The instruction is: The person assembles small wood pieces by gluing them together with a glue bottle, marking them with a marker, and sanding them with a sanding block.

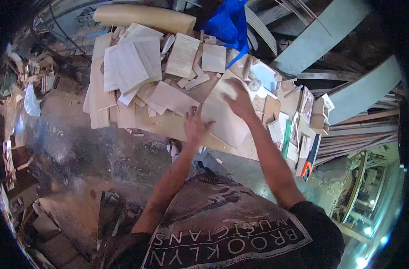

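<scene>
A pale, smooth wooden board lies at an angle on the workbench in front of me. My left hand is at its left edge, fingers spread and fingertips close to the corner of a neighbouring flat board. Over the upper part of the pale board, my right hand is curled, thumb apart from the fingers. A pale patch shows inside its curve; I cannot tell what it holds there.
Stacked wooden panels and offcuts cover the bench's left side. A blue cloth hangs at the back. To the right lie a handsaw with an orange-and-black handle, a green strip and small wood pieces. Large curved panels stand beyond.
</scene>
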